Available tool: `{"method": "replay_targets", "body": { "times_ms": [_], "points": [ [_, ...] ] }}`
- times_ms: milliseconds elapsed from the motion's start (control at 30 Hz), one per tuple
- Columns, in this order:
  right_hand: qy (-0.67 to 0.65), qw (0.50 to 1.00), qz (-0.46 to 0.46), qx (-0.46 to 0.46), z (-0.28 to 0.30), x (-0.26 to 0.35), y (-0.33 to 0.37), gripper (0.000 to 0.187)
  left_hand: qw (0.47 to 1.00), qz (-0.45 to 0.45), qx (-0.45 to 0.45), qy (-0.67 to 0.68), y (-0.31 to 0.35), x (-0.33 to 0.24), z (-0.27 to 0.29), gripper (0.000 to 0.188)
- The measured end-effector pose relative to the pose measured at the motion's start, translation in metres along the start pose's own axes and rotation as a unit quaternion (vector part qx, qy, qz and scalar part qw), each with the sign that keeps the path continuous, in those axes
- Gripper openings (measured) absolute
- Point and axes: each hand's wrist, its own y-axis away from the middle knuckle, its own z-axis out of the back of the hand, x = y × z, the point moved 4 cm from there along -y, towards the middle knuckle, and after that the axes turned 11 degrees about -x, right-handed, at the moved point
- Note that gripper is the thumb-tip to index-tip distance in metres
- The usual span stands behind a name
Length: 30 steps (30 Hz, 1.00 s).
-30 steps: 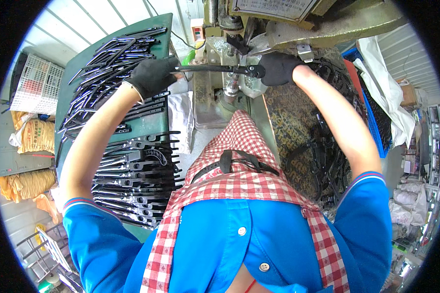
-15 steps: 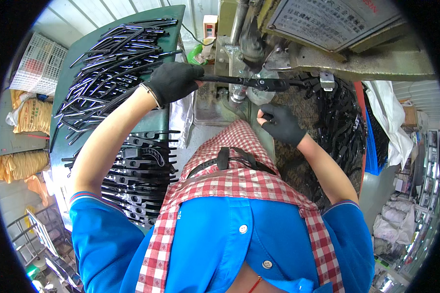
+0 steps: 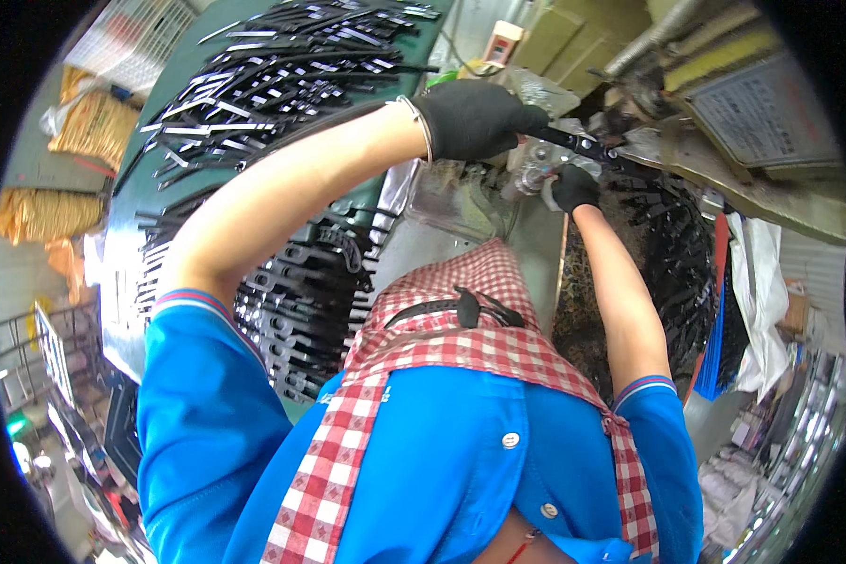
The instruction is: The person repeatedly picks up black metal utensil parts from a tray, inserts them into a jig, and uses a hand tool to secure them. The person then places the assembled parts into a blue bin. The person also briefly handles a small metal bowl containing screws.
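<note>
My left hand (image 3: 479,120), in a black glove with a bracelet at the wrist, is closed around one end of a long black metal arm (image 3: 573,143) that looks like a wiper arm. The arm's flat, holed part lies across the riveting press, above its metal post (image 3: 532,179). Just below the arm, beside that post, is my right hand (image 3: 575,188), also black-gloved. Its fingers are curled together with a bare fingertip showing; whatever they hold, if anything, is hidden.
A green table (image 3: 174,89) at the left bears many black bent rods (image 3: 282,85) and rows of black holed metal pieces (image 3: 301,320). Right of the post, black parts fill a bin (image 3: 667,254). The press body (image 3: 771,179) overhangs the far right. Yellow sacks (image 3: 89,122) stand far left.
The view has turned and shifted. My left hand holds the black arm at more of a slant, and my right hand has moved up close to the post and the arm.
</note>
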Motion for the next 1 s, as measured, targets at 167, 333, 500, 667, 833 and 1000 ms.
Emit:
{"method": "replay_targets", "body": {
  "times_ms": [167,333,500,667,833,1000],
  "points": [
    [-0.038,0.996,-0.008,-0.081,-0.007,0.001,0.002,0.035,0.988,0.095,0.12,0.002,0.095,0.023,0.047,0.026],
    [-0.067,0.991,-0.013,-0.118,0.001,-0.002,0.014,0.031,0.935,0.306,0.176,0.024,0.236,0.056,0.086,0.017],
    [-0.716,0.68,-0.16,-0.01,-0.021,-0.062,0.002,0.012,0.925,0.377,0.0,0.046,0.361,0.075,0.072,0.018],
    [-0.75,0.648,-0.12,0.06,0.119,0.03,0.046,0.012,0.835,0.528,-0.125,0.096,0.406,0.112,0.066,0.019],
    [-0.7,0.709,-0.055,0.067,0.148,0.052,0.049,0.02,0.866,0.493,-0.071,-0.035,0.389,0.173,0.062,0.028],
    [-0.682,0.728,-0.056,0.039,0.156,0.055,0.056,0.025,0.843,0.455,0.047,-0.285,0.364,0.214,0.06,0.049]
  ]
}}
